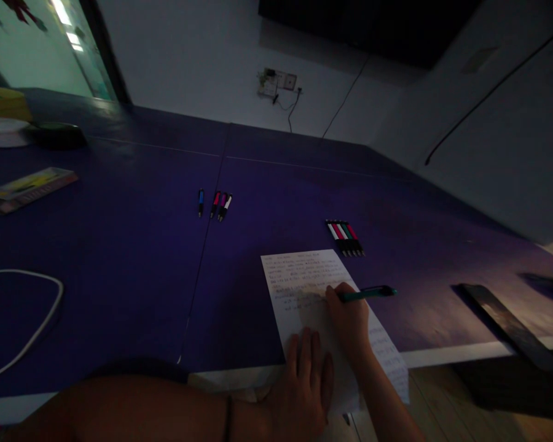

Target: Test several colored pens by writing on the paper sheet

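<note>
My right hand (349,316) is closed around a green pen (371,293), its tip end down at the paper and its back end pointing right. Beneath both hands lies a white sheet of paper (299,267), with lines of handwriting across its upper part. More writing shows along the sheet's lower right side. My left hand (304,380) rests flat on the lower part of the paper, fingers stretched out. Just beyond the sheet, a row of several pens (345,237) in white, red and green lies side by side.
On the purple table (133,258) lie a blue pen (201,202) and a small group of pens (221,205). A flat box (30,189) and a white cable (58,294) are at the left. A phone (502,319) sticks out over the front edge at the right.
</note>
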Demonstrator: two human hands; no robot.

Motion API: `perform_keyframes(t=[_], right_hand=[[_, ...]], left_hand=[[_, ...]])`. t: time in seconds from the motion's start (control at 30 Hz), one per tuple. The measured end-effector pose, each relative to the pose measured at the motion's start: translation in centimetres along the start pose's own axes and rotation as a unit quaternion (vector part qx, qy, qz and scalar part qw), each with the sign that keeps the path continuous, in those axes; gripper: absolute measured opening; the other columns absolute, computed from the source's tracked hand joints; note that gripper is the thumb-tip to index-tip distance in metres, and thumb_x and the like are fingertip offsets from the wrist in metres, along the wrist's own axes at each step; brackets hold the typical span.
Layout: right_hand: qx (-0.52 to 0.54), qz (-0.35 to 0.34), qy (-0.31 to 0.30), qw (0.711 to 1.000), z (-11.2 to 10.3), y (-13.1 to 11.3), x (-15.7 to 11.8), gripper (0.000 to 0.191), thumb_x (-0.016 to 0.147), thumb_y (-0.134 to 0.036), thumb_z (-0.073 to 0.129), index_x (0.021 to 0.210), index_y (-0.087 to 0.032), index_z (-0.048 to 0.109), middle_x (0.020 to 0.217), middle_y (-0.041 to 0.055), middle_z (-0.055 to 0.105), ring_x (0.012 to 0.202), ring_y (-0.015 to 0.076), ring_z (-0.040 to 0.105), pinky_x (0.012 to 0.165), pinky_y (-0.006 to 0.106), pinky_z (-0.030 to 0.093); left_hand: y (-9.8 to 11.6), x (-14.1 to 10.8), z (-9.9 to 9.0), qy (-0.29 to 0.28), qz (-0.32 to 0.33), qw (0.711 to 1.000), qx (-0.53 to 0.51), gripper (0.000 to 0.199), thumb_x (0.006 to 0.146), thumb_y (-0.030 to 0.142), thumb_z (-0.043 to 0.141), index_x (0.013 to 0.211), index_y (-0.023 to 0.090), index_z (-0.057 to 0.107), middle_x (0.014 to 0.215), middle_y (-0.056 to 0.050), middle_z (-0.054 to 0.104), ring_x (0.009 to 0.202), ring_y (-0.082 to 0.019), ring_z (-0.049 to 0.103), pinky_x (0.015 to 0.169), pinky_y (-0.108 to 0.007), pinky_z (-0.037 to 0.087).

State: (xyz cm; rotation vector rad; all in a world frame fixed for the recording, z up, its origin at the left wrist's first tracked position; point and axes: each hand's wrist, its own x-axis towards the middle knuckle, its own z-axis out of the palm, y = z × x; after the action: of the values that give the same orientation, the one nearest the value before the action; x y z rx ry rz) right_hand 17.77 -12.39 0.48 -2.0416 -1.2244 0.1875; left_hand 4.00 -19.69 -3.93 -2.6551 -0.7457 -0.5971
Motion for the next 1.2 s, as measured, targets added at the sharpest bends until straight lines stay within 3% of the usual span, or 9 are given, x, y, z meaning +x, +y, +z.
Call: perform_keyframes(t=[0.2,1.0,1.2], right_hand=[[0.002,0.002,-0.016,1.0,0.0,0.2,0.1,0.026,0.063,-0.039,0.041,0.046,-0.021,0.034,0.037,-0.0032,0.037,0.04,0.0113,0.036,0.042,0.024,0.027],[0.001,-0.009,0.003,1.0,0.0,0.3,-0.1,0.022,0.063,-0.033,0.041,0.046,-0.021,0.033,0.038,-0.0044,0.034,0.042,0.0109,0.034,0.043,0.024,0.023],[0.1,0.042,-0.021,0.994,-0.2,1.1,0.0,0.026,0.065,-0.037,0.045,0.048,-0.021,0.034,0.039,-0.006,0.032,0.041,0.0097,0.034,0.041,0.022,0.025]], left_hand=[[0.1,0.1,-0.2,0.0,-0.015,1.0,0.012,0.047,0.079,0.037,0.042,0.114,0.005,0.044,0.116,-0.024,0.048,0.107,-0.035,0.045,0.089,-0.057,0.018],[0.0,0.2,-0.5,0.007,-0.017,1.0,0.009,0.049,0.079,0.04,0.042,0.112,0.005,0.046,0.115,-0.023,0.049,0.107,-0.036,0.044,0.09,-0.056,0.017],[0.2,0.1,0.1,0.025,-0.026,0.999,0.014,0.043,0.079,0.034,0.041,0.11,0.005,0.047,0.114,-0.023,0.051,0.106,-0.034,0.046,0.09,-0.055,0.02]])
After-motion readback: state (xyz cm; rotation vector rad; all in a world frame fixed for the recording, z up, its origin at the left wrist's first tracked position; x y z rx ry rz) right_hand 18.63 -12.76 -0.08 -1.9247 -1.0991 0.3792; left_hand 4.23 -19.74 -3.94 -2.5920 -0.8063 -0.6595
